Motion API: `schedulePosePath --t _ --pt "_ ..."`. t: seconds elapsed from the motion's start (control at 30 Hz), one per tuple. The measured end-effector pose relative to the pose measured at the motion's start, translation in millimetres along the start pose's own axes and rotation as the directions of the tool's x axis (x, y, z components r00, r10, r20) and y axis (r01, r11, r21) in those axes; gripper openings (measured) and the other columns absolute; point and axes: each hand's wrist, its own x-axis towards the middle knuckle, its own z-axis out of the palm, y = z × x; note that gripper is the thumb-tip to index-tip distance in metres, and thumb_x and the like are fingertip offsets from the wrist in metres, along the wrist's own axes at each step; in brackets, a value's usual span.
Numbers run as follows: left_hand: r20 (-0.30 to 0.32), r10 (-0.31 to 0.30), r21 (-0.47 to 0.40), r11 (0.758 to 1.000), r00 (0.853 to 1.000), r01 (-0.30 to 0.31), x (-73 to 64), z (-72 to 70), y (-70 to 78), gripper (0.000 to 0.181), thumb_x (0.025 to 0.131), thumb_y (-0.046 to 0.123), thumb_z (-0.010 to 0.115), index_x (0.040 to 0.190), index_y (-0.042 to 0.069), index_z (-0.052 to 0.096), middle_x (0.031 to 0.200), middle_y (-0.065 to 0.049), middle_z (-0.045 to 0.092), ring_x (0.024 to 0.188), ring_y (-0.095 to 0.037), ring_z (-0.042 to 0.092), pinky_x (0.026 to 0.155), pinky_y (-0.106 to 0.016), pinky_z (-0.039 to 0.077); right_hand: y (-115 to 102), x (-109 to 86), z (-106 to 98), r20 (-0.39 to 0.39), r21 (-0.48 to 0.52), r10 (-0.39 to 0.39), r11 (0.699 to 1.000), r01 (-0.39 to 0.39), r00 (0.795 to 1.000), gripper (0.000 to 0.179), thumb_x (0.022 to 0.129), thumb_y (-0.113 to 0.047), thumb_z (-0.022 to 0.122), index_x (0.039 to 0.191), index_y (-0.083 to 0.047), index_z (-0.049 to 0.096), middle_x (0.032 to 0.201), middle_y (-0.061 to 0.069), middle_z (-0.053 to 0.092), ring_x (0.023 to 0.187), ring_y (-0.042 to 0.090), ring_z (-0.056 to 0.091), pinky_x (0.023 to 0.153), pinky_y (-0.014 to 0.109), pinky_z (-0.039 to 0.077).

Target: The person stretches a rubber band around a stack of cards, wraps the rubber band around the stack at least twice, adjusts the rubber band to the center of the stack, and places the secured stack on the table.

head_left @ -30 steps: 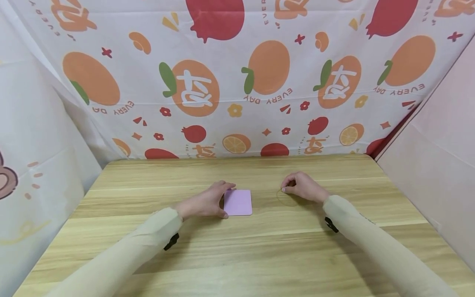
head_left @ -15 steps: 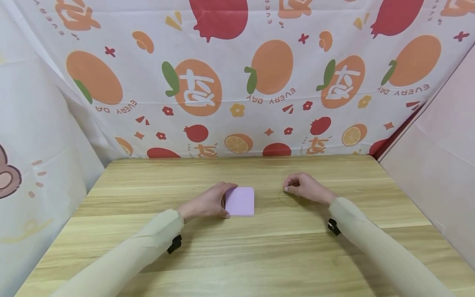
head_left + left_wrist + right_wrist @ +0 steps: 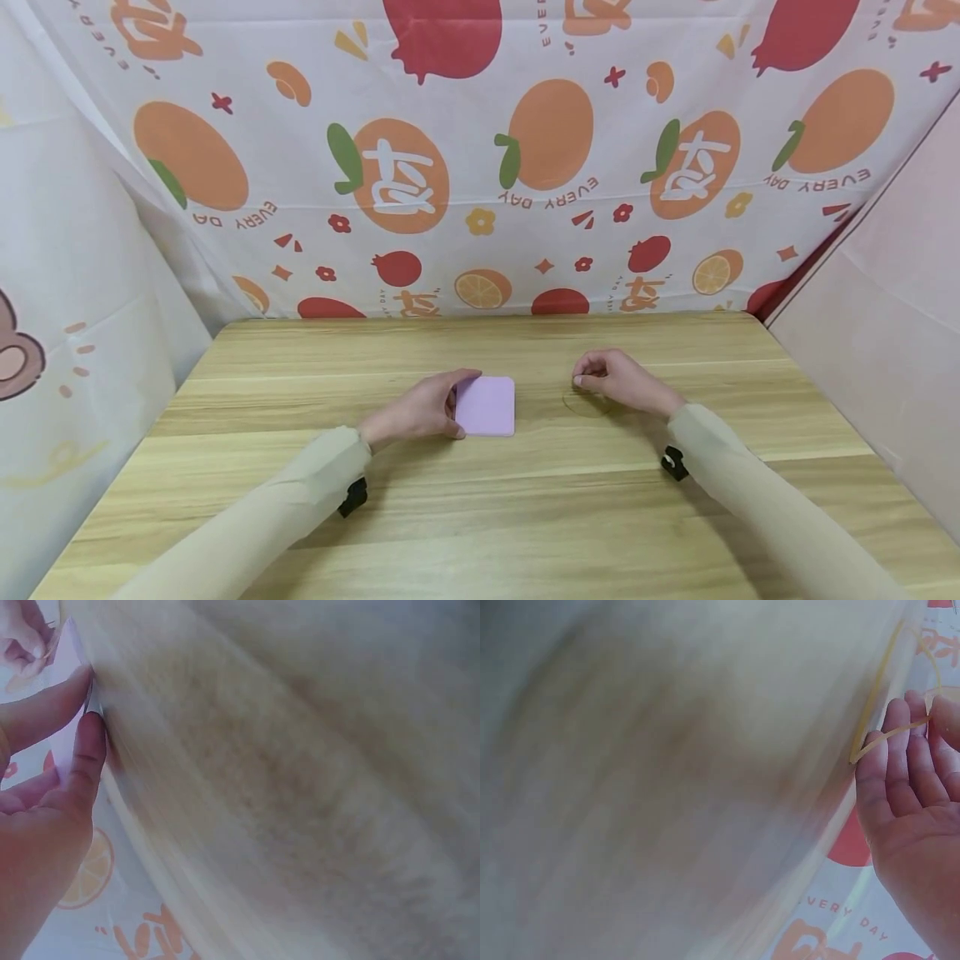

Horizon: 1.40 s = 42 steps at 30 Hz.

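A thin pink square with rounded corners (image 3: 485, 406) is near the middle of the wooden table. My left hand (image 3: 424, 407) grips its left side, thumb on the near edge and a finger on the far edge. In the left wrist view, the pink square (image 3: 67, 656) is seen nearly edge-on, partly hidden by the left hand (image 3: 52, 780). To the right, my right hand (image 3: 624, 381) pinches a yellow rubber band (image 3: 581, 412) between thumb and finger. The right wrist view has this rubber band (image 3: 876, 694) hanging as an open loop across the right hand's fingers (image 3: 872, 761).
The wooden table (image 3: 480, 525) ends at a fruit-printed white cloth (image 3: 480, 242) behind it. Pale cloths hang at the left (image 3: 82, 250) and right (image 3: 900, 250) sides. A black strap (image 3: 674, 463) shows under the right sleeve (image 3: 750, 492).
My left fingers have drawn in onto the pink square's edges, and it looks slightly larger, perhaps raised. The right hand keeps its pinch on the rubber band. The head view has shifted slightly.
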Motion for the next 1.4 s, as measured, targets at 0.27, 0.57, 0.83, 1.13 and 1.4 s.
schedulePosePath --t 0.27,0.57,0.83,1.13,1.4 --pt "-0.044 -0.048 -0.055 0.997 0.998 0.045 -3.3 -2.7 2.4 0.06 0.084 -0.009 0.069 0.14 0.001 0.051 0.117 -0.011 0.059 0.091 -0.023 0.052 0.075 -0.032 0.047 -1.6 -3.0 0.9 0.003 0.146 0.026 0.989 -0.026 1.0 0.012 0.098 -0.007 0.06 0.101 0.004 0.063 0.089 0.015 0.069 0.078 0.026 0.064 0.069 0.034 0.055" --pt "-0.081 -0.074 -0.177 0.982 0.994 0.059 -5.9 -4.3 1.8 0.055 0.081 -0.014 0.065 0.133 0.0 0.057 0.11 -0.015 0.056 0.08 -0.021 0.055 0.061 -0.03 0.05 3.6 -6.5 1.1 -0.009 0.379 0.136 0.917 -0.122 0.991 0.024 0.096 -0.009 0.062 0.112 0.01 0.06 0.097 0.021 0.068 0.074 0.017 0.06 0.067 0.03 0.056" --pt "-0.076 -0.111 -0.31 0.947 0.991 0.082 -10.3 -7.0 0.5 0.056 0.081 -0.017 0.061 0.134 -0.001 0.054 0.11 -0.019 0.052 0.074 -0.02 0.055 0.057 -0.033 0.051 -2.7 -14.2 7.7 0.049 0.701 0.14 0.701 -0.135 0.989 0.035 0.102 -0.006 0.049 0.129 0.017 0.045 0.109 0.016 0.066 0.08 0.015 0.062 0.072 0.028 0.055" --pt "-0.089 -0.098 -0.389 0.919 0.991 0.057 -12.7 -6.2 0.8 0.054 0.083 -0.019 0.055 0.134 -0.004 0.052 0.114 -0.021 0.05 0.075 -0.022 0.055 0.057 -0.032 0.05 -3.7 -16.6 13.9 0.061 0.816 0.136 0.564 -0.128 0.989 0.027 0.098 0.007 0.048 0.124 0.0 0.052 0.138 0.026 0.046 0.09 0.018 0.065 0.067 0.026 0.056" --pt "-0.111 -0.125 -0.447 0.892 0.986 0.063 -12.8 -4.7 -0.2 0.055 0.082 -0.017 0.056 0.135 -0.001 0.053 0.112 -0.021 0.047 0.075 -0.021 0.054 0.057 -0.031 0.049 -11.5 -15.7 18.5 -0.02 0.794 0.192 0.599 -0.101 0.981 0.029 0.095 -0.007 0.064 0.122 -0.002 0.056 0.132 0.017 0.057 0.086 0.015 0.067 0.057 0.02 0.05"
